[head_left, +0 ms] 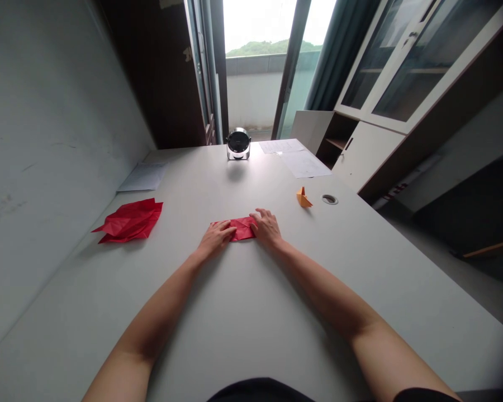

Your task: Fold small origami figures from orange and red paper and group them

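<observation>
Head view, the only one. Your two bare hands were out in front of you over a white table [255, 318], forearms angled inward from either side. Between them lay the folded red paper [243, 228], a narrow strip set crosswise, flat or nearly so, its middle uncovered and crossed by slanting creases.

Your left hand [217, 237] covered most of the strip's left end; fingers lay close together over it, tips pointing inward, and a small red corner showed beyond the knuckles. Your right hand [267, 228] was at the other end: thumb side against the paper, the other fingers slightly parted and curved, reaching past the far edge. Both hands touched the paper. Whether either one pinched it or only pressed it down, I could not tell; the undersides were hidden.

Well to the left, a larger red sheet [129, 221] sat loosely creased, edges lifted. Right of your right hand, farther off, stood a small orange folded piece [304, 197], just beside a round cable hole [330, 199]. At the far edge: a small round fan [238, 144], with printed sheets [305, 164] to its right.
</observation>
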{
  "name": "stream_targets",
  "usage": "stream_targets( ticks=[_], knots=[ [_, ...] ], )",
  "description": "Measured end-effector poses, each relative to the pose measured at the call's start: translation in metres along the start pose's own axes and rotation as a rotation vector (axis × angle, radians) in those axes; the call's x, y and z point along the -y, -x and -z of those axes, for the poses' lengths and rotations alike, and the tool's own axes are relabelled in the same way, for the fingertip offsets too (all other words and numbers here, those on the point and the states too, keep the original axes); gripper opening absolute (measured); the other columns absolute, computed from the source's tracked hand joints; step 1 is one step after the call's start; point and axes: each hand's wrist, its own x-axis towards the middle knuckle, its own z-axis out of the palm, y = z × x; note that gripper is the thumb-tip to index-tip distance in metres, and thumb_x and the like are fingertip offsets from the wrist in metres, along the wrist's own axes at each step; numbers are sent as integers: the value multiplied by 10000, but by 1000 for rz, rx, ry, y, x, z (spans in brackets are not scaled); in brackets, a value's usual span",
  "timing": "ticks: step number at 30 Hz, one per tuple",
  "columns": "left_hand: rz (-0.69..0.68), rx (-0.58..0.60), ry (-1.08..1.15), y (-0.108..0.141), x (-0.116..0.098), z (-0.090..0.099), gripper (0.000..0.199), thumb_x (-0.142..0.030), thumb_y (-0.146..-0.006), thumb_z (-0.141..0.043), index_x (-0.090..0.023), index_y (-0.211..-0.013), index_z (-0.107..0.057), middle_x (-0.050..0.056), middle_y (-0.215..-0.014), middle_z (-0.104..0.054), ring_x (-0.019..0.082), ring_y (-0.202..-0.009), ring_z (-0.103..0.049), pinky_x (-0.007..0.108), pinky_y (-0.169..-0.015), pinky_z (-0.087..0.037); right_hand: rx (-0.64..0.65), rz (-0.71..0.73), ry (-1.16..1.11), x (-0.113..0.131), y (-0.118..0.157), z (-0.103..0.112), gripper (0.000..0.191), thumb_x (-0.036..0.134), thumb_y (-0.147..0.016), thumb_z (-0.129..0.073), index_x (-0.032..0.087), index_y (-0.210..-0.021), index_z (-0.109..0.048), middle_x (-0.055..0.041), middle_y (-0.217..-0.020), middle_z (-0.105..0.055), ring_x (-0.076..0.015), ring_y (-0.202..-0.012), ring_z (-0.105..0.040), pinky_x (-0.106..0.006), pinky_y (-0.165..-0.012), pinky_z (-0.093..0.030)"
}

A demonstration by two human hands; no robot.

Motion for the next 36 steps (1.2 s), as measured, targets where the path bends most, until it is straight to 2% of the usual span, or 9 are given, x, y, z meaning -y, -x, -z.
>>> stream_targets(
  ticks=[2,5,9,14,20,23,29,33,36],
  knots=[
    [24,0,22,-1,8,-2,382,-339,-1010,-426,-353,-1344,-611,35,-1507,-505,242,-1407,-423,496,-1183,-292,-8,96,16,3,1,1,402,284,-974,-454,211,-1341,-601,-131,-1546,-422,-327,-1445,-318,-522,-1170,-246],
    [65,-12,22,-1,17,-1,386,-307,-1007,-432,-344,-1346,-615,34,-1508,-510,244,-1435,-399,522,-1205,-244,71,250,-3,7,3,-2,432,284,-1011,-384,224,-1408,-544,-98,-1542,-450,-277,-1472,-317,-519,-1229,-126],
    [93,-38,47,0,23,-2,389,-272,-1001,-435,-319,-1335,-630,31,-1495,-527,240,-1436,-409,526,-1218,-237,198,339,-33,8,3,-9,481,395,-1043,-330,257,-1485,-458,-67,-1577,-411,-259,-1500,-289,-519,-1239,-113],
    [94,-19,81,-2,29,-6,419,-228,-988,-420,-317,-1340,-630,7,-1499,-522,221,-1440,-408,484,-1222,-270,253,410,-39,10,5,-13,587,500,-1041,-310,222,-1556,-347,-85,-1628,-302,-253,-1528,-214,-489,-1248,-105],
    [117,14,48,-2,28,-7,451,-252,-1005,-375,-316,-1407,-567,11,-1554,-453,228,-1472,-354,489,-1227,-245,322,356,-42,13,4,-13,740,636,-1001,-303,190,-1591,-264,-113,-1649,-213,-262,-1545,-139,-477,-1252,-104],
    [151,55,1,-1,27,-8,484,-378,-1021,-368,-309,-1490,-464,39,-1615,-347,261,-1508,-278,521,-1231,-202,332,285,-30,9,1,-11,774,666,-987,-291,187,-1594,-256,-122,-1654,-184,-274,-1544,-134,-484,-1252,-95],
    [205,142,-68,2,23,-11,694,-638,-980,-307,-290,-1580,-286,57,-1675,-167,296,-1552,-109,537,-1242,-95,328,186,13,2,0,-8,804,697,-973,-258,179,-1589,-276,-127,-1657,-173,-299,-1543,-129,-503,-1248,-93],
    [235,170,-96,1,24,-10,770,-688,-963,-267,-253,-1598,-234,79,-1680,-128,300,-1556,-69,537,-1243,-63,266,230,41,12,5,-12,829,693,-980,-224,123,-1578,-290,-157,-1643,-216,-303,-1541,-144,-509,-1248,-55],
    [185,208,-76,1,28,-8,660,-601,-1006,-228,-294,-1590,-252,38,-1679,-149,283,-1554,-98,538,-1241,-84,266,307,12,22,6,-15,787,660,-1000,-196,137,-1583,-277,-139,-1644,-226,-280,-1538,-166,-493,-1247,-91]
  ],
)
